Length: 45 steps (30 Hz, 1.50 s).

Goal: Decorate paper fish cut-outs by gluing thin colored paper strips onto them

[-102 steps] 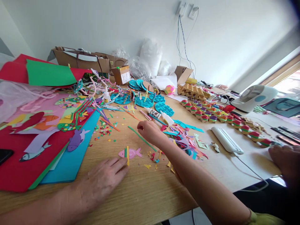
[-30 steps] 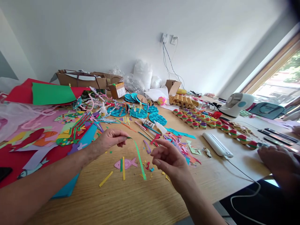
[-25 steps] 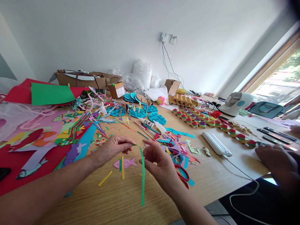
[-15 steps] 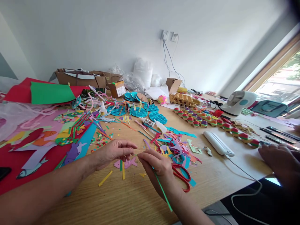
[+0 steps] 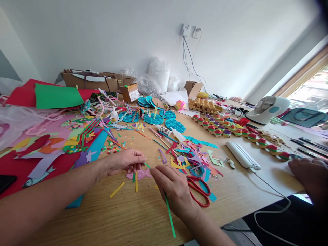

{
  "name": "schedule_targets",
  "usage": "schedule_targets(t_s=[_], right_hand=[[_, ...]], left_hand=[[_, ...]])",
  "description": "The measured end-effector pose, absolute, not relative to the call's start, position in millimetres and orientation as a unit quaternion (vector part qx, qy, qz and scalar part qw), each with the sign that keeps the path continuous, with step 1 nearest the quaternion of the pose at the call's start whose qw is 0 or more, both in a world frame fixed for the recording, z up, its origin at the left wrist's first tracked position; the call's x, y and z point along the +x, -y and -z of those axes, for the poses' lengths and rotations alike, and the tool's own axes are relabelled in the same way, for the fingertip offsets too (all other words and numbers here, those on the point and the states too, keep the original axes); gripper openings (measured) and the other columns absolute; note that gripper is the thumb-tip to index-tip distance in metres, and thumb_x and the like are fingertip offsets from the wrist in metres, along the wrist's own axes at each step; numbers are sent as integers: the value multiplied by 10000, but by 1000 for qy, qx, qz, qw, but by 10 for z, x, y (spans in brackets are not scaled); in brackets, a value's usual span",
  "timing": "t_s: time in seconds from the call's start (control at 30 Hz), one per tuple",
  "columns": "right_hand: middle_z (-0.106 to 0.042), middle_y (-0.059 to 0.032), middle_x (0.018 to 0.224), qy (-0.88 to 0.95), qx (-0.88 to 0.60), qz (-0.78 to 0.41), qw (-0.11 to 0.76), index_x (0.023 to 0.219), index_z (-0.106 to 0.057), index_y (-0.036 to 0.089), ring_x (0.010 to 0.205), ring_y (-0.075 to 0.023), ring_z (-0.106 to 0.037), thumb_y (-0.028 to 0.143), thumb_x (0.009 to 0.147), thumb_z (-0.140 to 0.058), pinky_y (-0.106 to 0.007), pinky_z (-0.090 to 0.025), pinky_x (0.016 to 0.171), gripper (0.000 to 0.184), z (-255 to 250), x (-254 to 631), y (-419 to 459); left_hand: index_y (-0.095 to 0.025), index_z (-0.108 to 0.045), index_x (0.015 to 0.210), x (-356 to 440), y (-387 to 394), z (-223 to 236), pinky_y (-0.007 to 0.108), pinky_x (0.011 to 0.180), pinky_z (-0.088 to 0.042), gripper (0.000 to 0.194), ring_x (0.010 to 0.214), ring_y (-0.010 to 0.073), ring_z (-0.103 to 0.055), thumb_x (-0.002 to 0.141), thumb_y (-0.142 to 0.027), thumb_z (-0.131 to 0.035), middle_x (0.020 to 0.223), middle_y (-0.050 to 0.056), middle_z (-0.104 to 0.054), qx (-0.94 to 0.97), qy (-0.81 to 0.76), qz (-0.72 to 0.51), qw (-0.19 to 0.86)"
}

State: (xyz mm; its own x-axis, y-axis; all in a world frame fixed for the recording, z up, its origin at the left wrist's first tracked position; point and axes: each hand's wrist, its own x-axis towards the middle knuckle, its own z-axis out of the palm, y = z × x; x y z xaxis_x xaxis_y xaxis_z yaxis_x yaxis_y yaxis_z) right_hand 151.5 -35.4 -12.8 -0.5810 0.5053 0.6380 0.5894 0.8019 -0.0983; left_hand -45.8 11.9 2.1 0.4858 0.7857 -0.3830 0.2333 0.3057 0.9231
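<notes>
A narrow green paper strip (image 5: 169,215) runs between my two hands. My left hand (image 5: 127,161) pinches one end of it between thumb and fingers. Closed around the strip farther along is my right hand (image 5: 173,186), and the long tail hangs below it towards the table's front edge. Beneath the hands lies a pink paper fish (image 5: 145,173) with a yellow strip (image 5: 136,181) and a green strip across it. Another yellow strip (image 5: 117,190) lies to its left. Red-handled scissors (image 5: 201,194) rest just right of my right hand, their blades hidden under paper scraps.
Coloured paper scraps (image 5: 197,164) are heaped beyond the scissors. Glue bottles (image 5: 177,135), blue discs (image 5: 153,118) and painted egg-carton strips (image 5: 222,131) stand farther back. A white device (image 5: 243,155) with a cable lies at right, near another person's hand (image 5: 304,172). Paper fish (image 5: 52,146) cover the left side.
My left hand has closed on the strip's end, and a short green length now shows between the hands. The strip's tail has swung left and hangs lower. The view has shifted slightly.
</notes>
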Motion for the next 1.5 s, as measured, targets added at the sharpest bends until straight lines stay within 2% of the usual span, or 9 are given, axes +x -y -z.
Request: schedule_targets(t_s=[0.3,0.63,0.83,0.97,1.13,1.5], right_hand=[[-632,-54,808,907,-320,61,267,917,-585,171,721,-144,-560,189,908,-386,-248,-380,605,200,90,1467,405],[-630,-13,753,936,-323,53,131,825,-563,169,635,-139,-554,136,855,-479,-249,-339,556,96,156,1322,433],[-617,-5,751,942,-321,47,82,772,-561,169,640,-149,-556,156,845,-507,-261,-340,538,91,223,1258,437],[-618,-6,774,941,-328,31,74,789,-566,175,669,-151,-552,169,849,-501,-261,-355,565,88,279,1237,422],[-614,-11,786,936,-330,54,111,792,-572,178,700,-155,-529,170,842,-515,-266,-348,584,77,380,1225,425],[-608,-6,831,933,-343,29,106,799,-571,177,738,-151,-505,175,856,-505,-259,-341,619,87,390,1234,451]], left_hand=[[-150,-515,632,-479,-163,-42,175,389,-287,275,385,61,-415,663,-401,-623,445,-57,-502,610,-477,-187,605],[-163,-515,641,-537,-291,26,201,429,-403,141,404,95,-494,670,-301,-502,480,-35,-549,710,-457,-79,530],[-165,-572,628,-507,-338,112,196,473,-325,79,517,108,-476,647,-172,-495,546,-31,-545,799,-449,-77,393],[-167,-596,625,-515,-353,169,212,498,-302,106,561,122,-469,659,-168,-495,581,-20,-547,836,-446,-75,311],[-170,-600,630,-542,-358,194,216,538,-323,121,609,132,-495,677,-183,-489,648,-6,-574,858,-440,-65,257],[-173,-566,646,-584,-397,315,208,572,-352,98,634,128,-513,708,-209,-499,675,-15,-569,870,-430,-49,235]])
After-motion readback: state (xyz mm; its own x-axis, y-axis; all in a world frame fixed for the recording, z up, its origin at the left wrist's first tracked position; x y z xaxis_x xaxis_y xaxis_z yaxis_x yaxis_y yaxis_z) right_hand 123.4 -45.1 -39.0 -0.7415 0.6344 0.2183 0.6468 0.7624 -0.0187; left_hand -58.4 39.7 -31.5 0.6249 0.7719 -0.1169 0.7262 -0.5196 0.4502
